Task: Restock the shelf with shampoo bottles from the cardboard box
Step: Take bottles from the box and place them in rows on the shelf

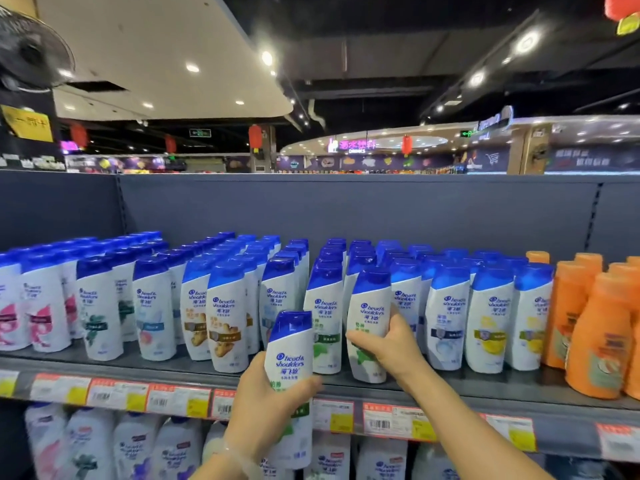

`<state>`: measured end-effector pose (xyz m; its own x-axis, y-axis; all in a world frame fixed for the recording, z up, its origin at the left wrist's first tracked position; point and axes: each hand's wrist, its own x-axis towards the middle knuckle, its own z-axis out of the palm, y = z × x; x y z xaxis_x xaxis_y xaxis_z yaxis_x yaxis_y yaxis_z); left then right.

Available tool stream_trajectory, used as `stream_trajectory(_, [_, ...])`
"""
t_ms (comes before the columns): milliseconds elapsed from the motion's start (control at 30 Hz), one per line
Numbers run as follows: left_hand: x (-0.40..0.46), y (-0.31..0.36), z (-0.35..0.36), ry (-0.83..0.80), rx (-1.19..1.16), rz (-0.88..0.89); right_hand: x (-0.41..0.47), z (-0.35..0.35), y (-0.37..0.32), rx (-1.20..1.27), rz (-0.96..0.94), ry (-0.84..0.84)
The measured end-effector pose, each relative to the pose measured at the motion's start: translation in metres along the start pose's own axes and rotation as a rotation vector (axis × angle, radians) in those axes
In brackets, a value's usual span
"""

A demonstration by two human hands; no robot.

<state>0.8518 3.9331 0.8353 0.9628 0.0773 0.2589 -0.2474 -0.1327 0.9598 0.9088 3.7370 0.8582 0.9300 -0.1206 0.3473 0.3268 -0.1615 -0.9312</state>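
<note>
Shampoo bottle (290,368), white with a blue cap and a green label, is held upright low in the centre of the frame, in front of the shelf edge (485,407). It is gripped by the left hand (266,407), whose fingers are curled round its lower half. Just to the right, a second green-label bottle (369,317) stands tilted at the front of the shelf, and it is clasped by the right hand (388,344), thumb on its left side and fingers wrapped behind its right side. A matching bottle (323,317) stands just beside it to the left. More white bottles with blue caps are lined up in rows across the middle of the frame, their labels pink, teal, brown, blue and yellow. Orange bottles (595,334) are grouped at the right edge. Red and yellow price tags (117,393) are fixed along the shelf edge, and further white bottles (135,445) are seen on the lower shelf at the bottom left. Ceiling lights and red lanterns (255,136) fill the upper part of the frame.
</note>
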Motion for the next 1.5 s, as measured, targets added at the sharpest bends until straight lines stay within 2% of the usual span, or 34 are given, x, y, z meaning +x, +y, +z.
stream_trajectory(167, [0.001, 0.001, 0.003, -0.017, 0.003, -0.003, -0.013, -0.008, 0.001, -0.058, 0.021, -0.048])
stream_trajectory(333, [0.004, 0.004, 0.009, -0.036, -0.02, 0.017, -0.035, -0.015, 0.012, -0.47, 0.072, 0.048])
stream_trajectory(467, [0.005, 0.005, 0.013, -0.062, -0.028, 0.025, -0.037, -0.018, 0.016, -0.627, 0.067, 0.104])
stream_trajectory(767, [0.006, 0.003, 0.011, -0.089, -0.042, 0.047, -0.02, -0.004, 0.017, -0.715, 0.126, 0.15])
stream_trajectory(967, [0.008, 0.002, 0.004, -0.074, -0.037, 0.046, -0.014, -0.003, 0.014, -0.901, 0.201, 0.176])
stream_trajectory(1300, [0.011, -0.001, 0.008, -0.075, -0.022, 0.036, -0.006, 0.003, 0.016, -0.958, 0.233, 0.23])
stream_trajectory(1500, [0.01, 0.003, 0.017, -0.097, -0.028, 0.046, -0.013, -0.004, 0.007, -0.933, 0.239, 0.205])
